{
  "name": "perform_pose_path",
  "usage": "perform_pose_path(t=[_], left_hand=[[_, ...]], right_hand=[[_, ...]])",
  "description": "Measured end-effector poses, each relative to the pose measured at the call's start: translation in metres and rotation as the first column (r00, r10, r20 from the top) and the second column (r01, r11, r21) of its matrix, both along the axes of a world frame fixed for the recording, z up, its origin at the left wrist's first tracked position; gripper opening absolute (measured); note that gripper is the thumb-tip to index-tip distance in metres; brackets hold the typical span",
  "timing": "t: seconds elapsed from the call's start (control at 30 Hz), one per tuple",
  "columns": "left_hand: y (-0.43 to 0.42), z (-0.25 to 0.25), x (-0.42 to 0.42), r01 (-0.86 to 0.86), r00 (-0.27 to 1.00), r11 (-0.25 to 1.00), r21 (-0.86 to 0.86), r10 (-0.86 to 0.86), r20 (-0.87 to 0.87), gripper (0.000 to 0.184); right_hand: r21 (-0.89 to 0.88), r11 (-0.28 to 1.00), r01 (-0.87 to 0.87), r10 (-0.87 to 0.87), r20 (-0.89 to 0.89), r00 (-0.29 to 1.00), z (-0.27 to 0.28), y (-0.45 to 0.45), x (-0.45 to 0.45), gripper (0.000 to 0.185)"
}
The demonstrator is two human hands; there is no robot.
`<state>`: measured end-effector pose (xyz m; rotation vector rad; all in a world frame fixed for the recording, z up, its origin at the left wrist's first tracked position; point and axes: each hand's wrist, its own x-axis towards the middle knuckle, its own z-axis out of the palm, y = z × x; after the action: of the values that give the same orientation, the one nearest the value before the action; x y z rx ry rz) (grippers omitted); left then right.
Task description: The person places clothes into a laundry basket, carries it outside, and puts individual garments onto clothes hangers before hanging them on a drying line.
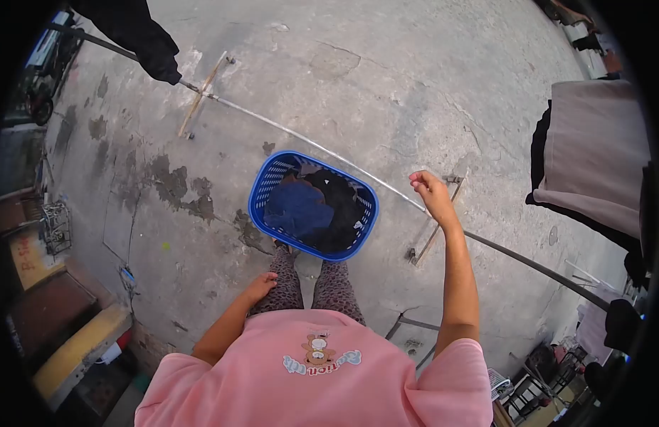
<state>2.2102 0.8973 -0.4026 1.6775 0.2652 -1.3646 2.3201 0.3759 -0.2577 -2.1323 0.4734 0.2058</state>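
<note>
The blue basket (255, 199) stands on the concrete ground (386, 57) before the person's feet, ahead of the left hand (261, 287) and to the left of the raised right hand (432, 193). Its long axis goes roughly from left to right, the right end a little closer to the body. Which hand is nearer, I cannot tell. The right fingers are bent and show no object; the left hand is low beside the thigh. For both, I cannot tell if they are closed.

I count one basket, one blue cloth (297, 206) inside, dark clothes (340, 220) not countable, one pale bar (294, 133) and two cross feet (192, 114).
</note>
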Motion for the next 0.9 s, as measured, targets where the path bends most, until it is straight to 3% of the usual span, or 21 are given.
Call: perform_pose_path(t=[0.03,0.07,0.1,0.17,0.2,0.23,0.3,0.37,0.43,0.47,0.5,0.57,0.6,0.63,0.7,0.73,0.8,0.83,0.9], left_hand=[[0.002,0.002,-0.009,0.297,0.951,0.951,0.09,-0.303,0.061,0.041],[0.001,0.003,-0.013,0.561,0.807,0.807,0.188,-0.583,0.095,0.045],[-0.001,0.01,-0.013,0.567,0.805,0.802,0.188,-0.588,0.08,0.045],[-0.005,0.042,-0.01,0.656,0.704,0.655,0.375,-0.71,0.011,0.046],[0.002,0.041,-0.009,0.65,0.717,0.671,0.357,-0.697,0.004,0.044],[0.006,0.044,-0.008,0.652,0.718,0.669,0.357,-0.696,-0.008,0.044],[0.014,0.051,-0.012,0.632,0.692,0.654,0.415,-0.718,0.076,0.044],[0.023,0.052,-0.021,0.621,0.693,0.646,0.443,-0.717,0.074,0.043],[0.027,0.058,-0.02,0.627,0.658,0.635,0.451,-0.742,0.13,0.043],[0.028,0.061,-0.021,0.636,0.639,0.616,0.464,-0.758,0.13,0.043],[0.029,0.06,-0.02,0.636,0.641,0.614,0.467,-0.758,0.121,0.043],[0.031,0.063,-0.022,0.623,0.655,0.636,0.455,-0.743,0.14,0.043],[0.031,0.063,-0.022,0.609,0.653,0.638,0.471,-0.74,0.158,0.043],[0.033,0.062,-0.021,0.605,0.658,0.64,0.474,-0.737,0.155,0.043],[0.035,0.066,-0.018,0.587,0.66,0.663,0.464,-0.724,0.2,0.041],[0.038,0.066,-0.017,0.581,0.66,0.671,0.461,-0.72,0.215,0.041],[0.039,0.055,-0.011,0.333,0.87,0.86,0.387,-0.438,0.227,0.037],[0.031,0.054,0.001,0.323,0.863,0.874,0.363,-0.43,0.266,0.037],[0.007,0.048,0.042,-0.068,0.829,0.995,0.077,0.014,0.559,0.033]], right_hand=[[0.033,0.998,-0.044,0.047,-0.093,0.995,-0.036,0.025,-0.015,0.018],[0.12,0.991,-0.053,0.077,-0.209,0.975,-0.077,0.046,-0.031,0.018],[0.144,0.986,-0.088,0.127,-0.293,0.948,-0.108,0.068,-0.044,0.018],[0.184,0.969,-0.163,0.23,-0.451,0.862,-0.156,0.11,-0.068,0.018],[0.196,0.959,-0.207,0.28,-0.516,0.809,-0.176,0.127,-0.074,0.019],[0.206,0.956,-0.207,0.286,-0.521,0.804,-0.197,0.142,-0.08,0.019],[0.024,0.943,-0.331,0.304,-0.459,0.835,-0.234,0.175,-0.089,0.022],[0.043,0.939,-0.341,0.309,-0.543,0.781,-0.233,0.204,-0.062,0.025],[-0.088,0.813,-0.575,0.505,-0.385,0.772,-0.245,0.233,-0.039,0.035],[-0.062,0.815,-0.576,0.538,-0.288,0.792,-0.25,0.251,-0.028,0.042],[-0.039,0.816,-0.577,0.561,-0.187,0.806,-0.255,0.269,-0.017,0.049],[0.072,0.821,-0.566,0.568,-0.209,0.796,-0.264,0.306,-0.002,0.06],[0.159,0.87,-0.467,0.494,-0.301,0.816,-0.274,0.323,-0.002,0.057],[0.163,0.866,-0.473,0.501,-0.299,0.812,-0.287,0.334,-0.008,0.057],[0.239,0.874,-0.423,0.476,-0.591,0.651,-0.297,0.351,-0.018,0.042],[0.224,0.876,-0.427,0.471,-0.59,0.656,-0.279,0.349,-0.018,0.042],[0.08,0.815,-0.574,0.568,-0.309,0.763,-0.231,0.334,-0.019,0.024],[-0.001,0.797,-0.603,0.592,-0.191,0.783,-0.206,0.328,-0.017,0.018],[-0.041,0.76,-0.649,0.646,-0.065,0.76,-0.15,0.313,-0.01,0.019]])
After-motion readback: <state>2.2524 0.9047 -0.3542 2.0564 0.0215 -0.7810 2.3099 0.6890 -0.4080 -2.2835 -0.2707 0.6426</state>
